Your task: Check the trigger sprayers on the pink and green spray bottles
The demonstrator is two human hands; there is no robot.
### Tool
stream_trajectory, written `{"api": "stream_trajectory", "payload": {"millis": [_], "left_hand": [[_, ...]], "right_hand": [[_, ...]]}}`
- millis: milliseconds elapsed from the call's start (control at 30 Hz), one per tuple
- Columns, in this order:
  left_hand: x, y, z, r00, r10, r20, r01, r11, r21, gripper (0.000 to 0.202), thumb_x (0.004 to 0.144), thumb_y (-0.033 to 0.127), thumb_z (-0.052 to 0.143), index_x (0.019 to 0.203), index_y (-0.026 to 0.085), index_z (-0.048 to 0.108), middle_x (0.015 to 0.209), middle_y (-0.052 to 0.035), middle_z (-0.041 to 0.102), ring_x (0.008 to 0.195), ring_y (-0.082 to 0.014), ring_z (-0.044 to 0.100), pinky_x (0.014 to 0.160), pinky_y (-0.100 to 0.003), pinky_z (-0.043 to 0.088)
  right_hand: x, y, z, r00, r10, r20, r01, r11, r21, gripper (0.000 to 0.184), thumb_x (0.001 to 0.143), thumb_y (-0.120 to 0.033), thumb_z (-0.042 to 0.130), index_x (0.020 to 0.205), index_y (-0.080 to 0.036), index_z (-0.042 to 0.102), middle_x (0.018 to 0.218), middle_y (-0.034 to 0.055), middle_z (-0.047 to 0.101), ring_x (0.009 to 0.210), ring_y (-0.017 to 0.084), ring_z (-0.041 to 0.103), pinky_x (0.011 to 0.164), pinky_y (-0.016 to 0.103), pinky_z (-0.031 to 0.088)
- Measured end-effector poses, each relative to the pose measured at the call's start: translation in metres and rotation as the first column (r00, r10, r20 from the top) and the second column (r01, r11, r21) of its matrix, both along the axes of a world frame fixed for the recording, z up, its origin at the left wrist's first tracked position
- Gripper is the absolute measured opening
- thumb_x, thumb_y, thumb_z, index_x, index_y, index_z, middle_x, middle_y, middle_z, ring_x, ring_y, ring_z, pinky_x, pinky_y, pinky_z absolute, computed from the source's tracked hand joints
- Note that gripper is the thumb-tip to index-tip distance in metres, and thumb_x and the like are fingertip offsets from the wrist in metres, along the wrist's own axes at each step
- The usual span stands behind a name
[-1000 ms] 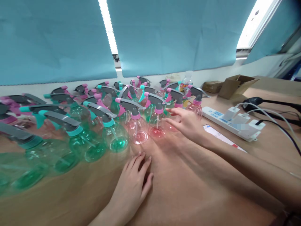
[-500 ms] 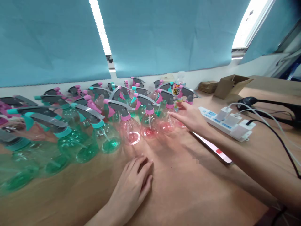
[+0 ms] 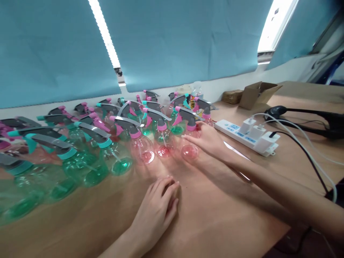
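Several clear spray bottles with grey triggers stand packed on the wooden table [image 3: 215, 215], pink ones [image 3: 161, 139] in the middle and green ones [image 3: 115, 157] to the left. My right hand [image 3: 208, 139] reaches forward with fingers stretched out, resting against the side of the rightmost front pink bottle [image 3: 189, 152]. My left hand [image 3: 158, 209] lies flat on the table just in front of the row, fingers slightly apart, holding nothing.
A white power strip [image 3: 236, 130] with plugged chargers and cables [image 3: 309, 143] lies to the right. A phone [image 3: 233, 148] shows partly under my right forearm. An open cardboard box [image 3: 255, 95] and a black device [image 3: 279, 111] sit further back right. Blue blinds hang behind.
My right hand has stayed along the front pink bottles and now lies against the rightmost one; my forearm now covers most of the phone. The left hand has barely moved.
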State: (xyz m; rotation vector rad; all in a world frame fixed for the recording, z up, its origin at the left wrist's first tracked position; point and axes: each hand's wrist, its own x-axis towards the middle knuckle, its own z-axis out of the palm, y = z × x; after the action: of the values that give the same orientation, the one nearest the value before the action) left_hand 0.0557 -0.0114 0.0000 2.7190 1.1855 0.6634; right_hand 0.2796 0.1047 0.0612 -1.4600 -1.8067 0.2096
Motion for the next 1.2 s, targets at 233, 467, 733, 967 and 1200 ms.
{"api": "stream_trajectory", "payload": {"millis": [233, 467, 733, 967, 1200], "left_hand": [[-0.003, -0.002, 0.001, 0.999, 0.032, 0.023, -0.032, 0.999, 0.028, 0.030, 0.093, 0.016, 0.047, 0.122, 0.018, 0.054, 0.119, -0.0113, 0.059, 0.110, -0.0276, 0.057, 0.091, -0.045, 0.050], [-0.006, -0.008, 0.001, 0.999, 0.037, 0.024, -0.037, 0.999, 0.013, 0.032, 0.093, 0.017, 0.047, 0.125, 0.019, 0.049, 0.122, -0.0121, 0.058, 0.113, -0.0284, 0.056, 0.093, -0.047, 0.048], [-0.020, -0.011, 0.000, 0.997, 0.073, 0.013, -0.073, 0.997, -0.028, 0.030, 0.093, 0.018, 0.048, 0.123, 0.020, 0.049, 0.123, -0.0121, 0.056, 0.114, -0.0291, 0.054, 0.093, -0.048, 0.047], [-0.032, -0.011, 0.001, 0.997, 0.068, 0.023, -0.067, 0.998, -0.020, 0.030, 0.093, 0.018, 0.048, 0.123, 0.019, 0.050, 0.125, -0.0121, 0.056, 0.115, -0.0288, 0.053, 0.094, -0.047, 0.047], [-0.048, -0.007, 0.000, 0.996, 0.086, 0.014, -0.085, 0.996, -0.025, 0.034, 0.092, 0.018, 0.049, 0.125, 0.019, 0.050, 0.126, -0.0125, 0.056, 0.118, -0.0289, 0.053, 0.095, -0.047, 0.047]], "right_hand": [[0.018, -0.078, 0.016, 0.985, 0.168, -0.035, -0.169, 0.985, -0.033, 0.047, 0.072, -0.055, 0.071, 0.106, -0.024, 0.060, 0.100, 0.0040, 0.064, 0.094, 0.024, 0.059, 0.076, 0.036, 0.047], [0.002, -0.072, 0.023, 0.901, 0.385, -0.200, -0.412, 0.904, -0.114, 0.053, 0.075, -0.050, 0.070, 0.120, -0.026, 0.055, 0.080, -0.0017, 0.051, 0.065, 0.014, 0.050, 0.060, 0.029, 0.044], [-0.021, -0.062, 0.017, 0.920, 0.329, -0.211, -0.369, 0.910, -0.191, 0.026, 0.085, -0.042, 0.057, 0.106, -0.028, 0.063, 0.062, -0.0034, 0.054, 0.060, 0.018, 0.053, 0.059, 0.033, 0.044], [-0.037, -0.059, 0.009, 0.872, 0.425, -0.242, -0.464, 0.875, -0.136, 0.035, 0.083, -0.040, 0.058, 0.116, -0.029, 0.062, 0.071, -0.0018, 0.063, 0.069, 0.020, 0.061, 0.068, 0.036, 0.049], [-0.057, -0.048, 0.007, 0.898, 0.433, -0.081, -0.441, 0.887, -0.140, 0.025, 0.075, -0.023, 0.055, 0.097, -0.032, 0.065, 0.063, -0.0043, 0.059, 0.058, 0.018, 0.056, 0.051, 0.030, 0.040]]}}
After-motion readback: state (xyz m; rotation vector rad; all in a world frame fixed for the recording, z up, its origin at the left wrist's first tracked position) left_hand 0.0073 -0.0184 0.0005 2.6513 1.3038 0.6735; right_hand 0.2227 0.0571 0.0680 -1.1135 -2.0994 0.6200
